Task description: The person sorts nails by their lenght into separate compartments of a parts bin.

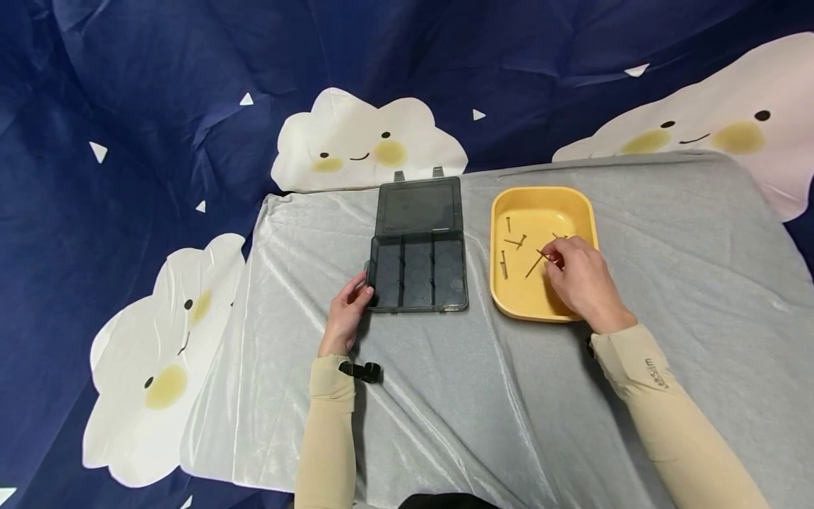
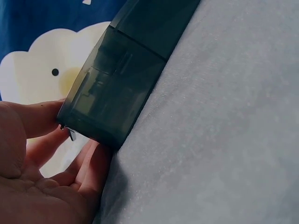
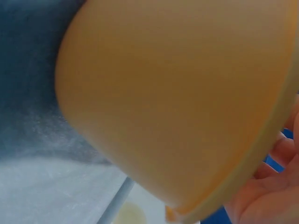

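Note:
A dark translucent compartment box [image 1: 417,272] lies with its lid [image 1: 420,206] folded back, its dividers showing and nothing in its sections. My left hand [image 1: 346,311] grips the box's left edge. In the left wrist view, the thumb is on the upper rim and fingers curl by the lower corner. Over the yellow tray [image 1: 540,311], my right hand [image 1: 581,279] pinches a thin screw [image 1: 543,254] between thumb and fingertips. Several more bronze-coloured screws [image 1: 504,266] lie on the tray floor. In the right wrist view the tray wall [image 3: 173,102] covers most of the hand.
Wrinkled grey cloth [image 1: 432,396] covers the table under box and tray. Behind and left hangs a dark blue curtain [image 1: 191,85] with white clouds. The tray stands to the right of the box, with a strip of cloth between them.

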`<state>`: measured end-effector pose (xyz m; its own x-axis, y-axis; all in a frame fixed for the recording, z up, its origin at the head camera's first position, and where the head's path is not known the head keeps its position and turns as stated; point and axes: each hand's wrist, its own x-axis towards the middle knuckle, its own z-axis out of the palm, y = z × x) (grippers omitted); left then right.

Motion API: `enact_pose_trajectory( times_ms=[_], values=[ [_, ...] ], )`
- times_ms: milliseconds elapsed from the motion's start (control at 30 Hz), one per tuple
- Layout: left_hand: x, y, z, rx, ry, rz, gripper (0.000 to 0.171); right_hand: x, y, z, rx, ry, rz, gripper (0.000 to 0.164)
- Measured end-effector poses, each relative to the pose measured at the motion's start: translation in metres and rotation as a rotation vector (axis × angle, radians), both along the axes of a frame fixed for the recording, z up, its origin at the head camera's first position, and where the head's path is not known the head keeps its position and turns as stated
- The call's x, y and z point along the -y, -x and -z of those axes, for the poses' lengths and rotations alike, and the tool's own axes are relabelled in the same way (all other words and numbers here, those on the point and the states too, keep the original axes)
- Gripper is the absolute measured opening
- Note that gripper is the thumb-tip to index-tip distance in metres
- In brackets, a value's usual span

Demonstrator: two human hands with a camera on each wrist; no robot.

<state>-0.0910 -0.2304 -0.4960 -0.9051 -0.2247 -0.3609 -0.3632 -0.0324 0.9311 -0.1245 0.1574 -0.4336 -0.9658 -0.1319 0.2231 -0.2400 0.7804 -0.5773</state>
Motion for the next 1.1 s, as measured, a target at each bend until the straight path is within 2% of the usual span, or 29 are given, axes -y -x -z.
enact_pose_trajectory(
  times_ms=[233, 500, 800, 1100],
  values=[
    [0.0, -0.001, 0.0, 0.003, -0.014, 0.008, 0.043, 0.004, -0.001, -0.007, -0.038, 0.031, -0.009, 0.015],
    [0.001, 0.0, 0.0, -0.004, -0.017, 0.013, 0.043, 0.013, -0.005, -0.023, -0.109, 0.056, -0.026, 0.015],
    [0.002, -0.001, 0.0, -0.003, -0.006, 0.021, 0.043, 0.024, -0.008, -0.038, -0.133, 0.061, 0.015, 0.014],
    [0.002, 0.0, -0.001, 0.003, -0.015, 0.025, 0.043, 0.039, -0.006, -0.045, -0.232, 0.151, -0.012, 0.01]
  ],
)
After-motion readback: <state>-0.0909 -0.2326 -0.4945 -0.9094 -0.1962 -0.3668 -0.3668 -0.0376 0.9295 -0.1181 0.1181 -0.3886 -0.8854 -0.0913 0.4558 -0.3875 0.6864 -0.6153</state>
